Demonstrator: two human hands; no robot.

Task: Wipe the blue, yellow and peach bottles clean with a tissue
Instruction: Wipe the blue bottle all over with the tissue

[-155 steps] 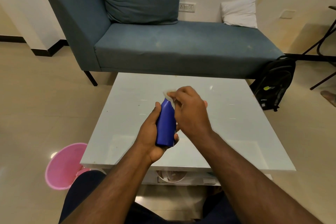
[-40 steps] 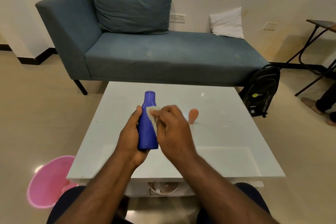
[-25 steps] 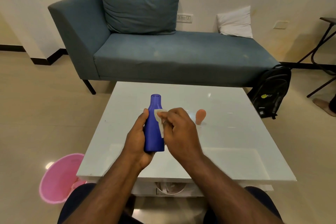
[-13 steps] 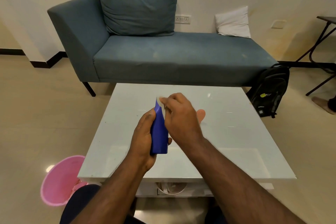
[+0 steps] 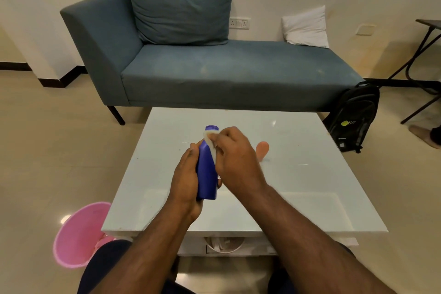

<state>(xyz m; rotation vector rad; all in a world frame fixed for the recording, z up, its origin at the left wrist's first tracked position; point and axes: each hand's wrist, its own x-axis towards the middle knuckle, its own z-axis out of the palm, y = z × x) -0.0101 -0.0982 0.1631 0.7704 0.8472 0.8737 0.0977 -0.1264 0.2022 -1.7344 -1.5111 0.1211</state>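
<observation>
In your left hand you held a bottle of solid deep blue, unpatterned, and against its neck your right hand pressed a white tissue. Just right of that grip a peach bottle showed, plain and pale orange-pink. Under the grip the table was a glossy pale grey-white. Beyond the grip the sofa and its big cushion were muted teal-blue, with a white pillow at the right end. Far right of your grip the backpack was black with a yellow-green mark. Low to the left of the grip the bin was bright pink. The floor was glossy beige.
</observation>
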